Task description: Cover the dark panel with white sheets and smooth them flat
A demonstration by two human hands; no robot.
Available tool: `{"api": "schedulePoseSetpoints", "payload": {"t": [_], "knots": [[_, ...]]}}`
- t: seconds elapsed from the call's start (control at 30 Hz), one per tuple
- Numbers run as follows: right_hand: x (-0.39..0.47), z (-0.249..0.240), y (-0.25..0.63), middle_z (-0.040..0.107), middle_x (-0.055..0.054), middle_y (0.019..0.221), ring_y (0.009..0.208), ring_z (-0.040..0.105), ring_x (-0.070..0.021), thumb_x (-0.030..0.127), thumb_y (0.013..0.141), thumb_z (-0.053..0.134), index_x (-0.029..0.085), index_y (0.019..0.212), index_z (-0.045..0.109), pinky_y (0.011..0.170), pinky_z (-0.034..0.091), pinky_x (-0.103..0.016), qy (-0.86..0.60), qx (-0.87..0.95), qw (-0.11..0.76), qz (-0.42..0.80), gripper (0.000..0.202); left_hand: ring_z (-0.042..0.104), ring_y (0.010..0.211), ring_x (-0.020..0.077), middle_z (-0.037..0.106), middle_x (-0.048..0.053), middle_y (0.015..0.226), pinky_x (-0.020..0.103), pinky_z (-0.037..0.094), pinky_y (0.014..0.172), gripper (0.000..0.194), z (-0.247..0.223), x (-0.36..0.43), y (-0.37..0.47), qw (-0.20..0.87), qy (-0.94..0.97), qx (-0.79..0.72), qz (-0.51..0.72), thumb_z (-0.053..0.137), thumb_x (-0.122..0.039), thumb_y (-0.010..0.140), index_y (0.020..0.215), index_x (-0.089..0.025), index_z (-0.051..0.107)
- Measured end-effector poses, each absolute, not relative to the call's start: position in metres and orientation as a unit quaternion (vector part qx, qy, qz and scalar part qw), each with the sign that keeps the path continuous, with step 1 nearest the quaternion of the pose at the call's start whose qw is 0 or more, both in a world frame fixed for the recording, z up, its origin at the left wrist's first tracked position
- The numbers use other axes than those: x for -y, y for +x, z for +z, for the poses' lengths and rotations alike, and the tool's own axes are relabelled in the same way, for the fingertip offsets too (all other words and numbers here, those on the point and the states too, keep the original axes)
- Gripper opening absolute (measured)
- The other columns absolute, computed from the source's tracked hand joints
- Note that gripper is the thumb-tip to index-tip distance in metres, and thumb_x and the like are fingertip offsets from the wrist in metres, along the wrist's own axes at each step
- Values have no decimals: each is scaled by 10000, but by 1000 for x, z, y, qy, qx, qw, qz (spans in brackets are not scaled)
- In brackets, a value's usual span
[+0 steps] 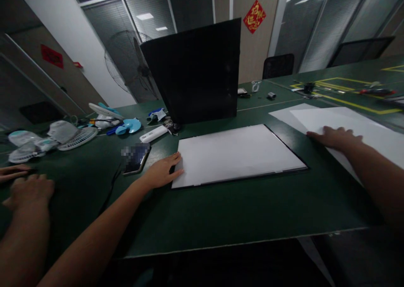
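left hand [161, 172], fingers apart, touches panel [235, 155] at left edge; right hand [340, 138], fingers apart, rests on sheets [380, 139].

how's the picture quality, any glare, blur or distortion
In the head view: dim overall, though the white panel reads bright; lights reflect in the window glass; the wall leans, likely lens distortion; the phone is partly pixelated; deep shadow under the table.

Head view: from wearer's head, facing forward and down across green table [221, 219], hands [160, 171] near.
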State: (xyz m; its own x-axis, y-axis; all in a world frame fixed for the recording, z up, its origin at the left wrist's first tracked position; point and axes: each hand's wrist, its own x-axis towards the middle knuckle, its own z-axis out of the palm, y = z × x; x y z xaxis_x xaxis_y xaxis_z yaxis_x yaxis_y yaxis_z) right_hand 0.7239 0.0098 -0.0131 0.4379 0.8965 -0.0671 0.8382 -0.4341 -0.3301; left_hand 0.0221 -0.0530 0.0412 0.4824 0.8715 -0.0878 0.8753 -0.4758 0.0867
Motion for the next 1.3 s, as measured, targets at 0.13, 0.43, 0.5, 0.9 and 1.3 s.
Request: {"api": "schedulePoseSetpoints", "payload": {"t": [0.13, 0.43, 0.5, 0.9, 1.3], "knots": [[-10, -17, 732, 232, -172, 1731, 1495, 196, -581, 884, 811, 398, 187, 1612, 366, 1152, 97, -796, -869, 471, 119, 93, 1063, 412, 1533, 317, 313, 124, 1712, 457, 288, 1291, 804, 44, 55, 24, 64, 855, -515, -26, 374, -694, 1023, 1611, -148, 427], [-17, -25, 746, 294, -199, 1705, 1481, 282, -558, 916, 807, 352, 162, 1603, 402, 1165, 168, -757, -865, 491, 70, 72, 1097, 402, 1539, 325, 296, 126, 1715, 481, 286, 1290, 806, 48, 57, 27, 72, 850, -522, -34, 373, -686, 1019, 1616, -144, 414], [-18, -27, 750, 304, -221, 1694, 1471, 296, -567, 917, 802, 359, 148, 1596, 414, 1151, 187, -762, -863, 497, 70, 66, 1106, 401, 1539, 323, 303, 126, 1712, 478, 290, 1289, 791, 48, 57, 27, 73, 850, -520, -31, 384, -671, 1019, 1612, -149, 422], [-19, -34, 753, 289, -185, 1709, 1455, 249, -617, 911, 766, 419, 205, 1605, 383, 1107, 115, -832, -852, 500, 130, 87, 1097, 378, 1552, 315, 298, 130, 1713, 477, 283, 1293, 799, 44, 55, 22, 71, 856, -511, -25, 375, -684, 1025, 1618, -150, 413], [-16, -26, 747, 348, -186, 1683, 1459, 299, -583, 870, 815, 420, 198, 1590, 423, 1120, 183, -798, -858, 497, 106, 78, 1025, 387, 1547, 320, 289, 109, 1723, 482, 289, 1289, 769, 45, 57, 23, 79, 851, -518, -26, 391, -677, 1022, 1618, -192, 415]]}}
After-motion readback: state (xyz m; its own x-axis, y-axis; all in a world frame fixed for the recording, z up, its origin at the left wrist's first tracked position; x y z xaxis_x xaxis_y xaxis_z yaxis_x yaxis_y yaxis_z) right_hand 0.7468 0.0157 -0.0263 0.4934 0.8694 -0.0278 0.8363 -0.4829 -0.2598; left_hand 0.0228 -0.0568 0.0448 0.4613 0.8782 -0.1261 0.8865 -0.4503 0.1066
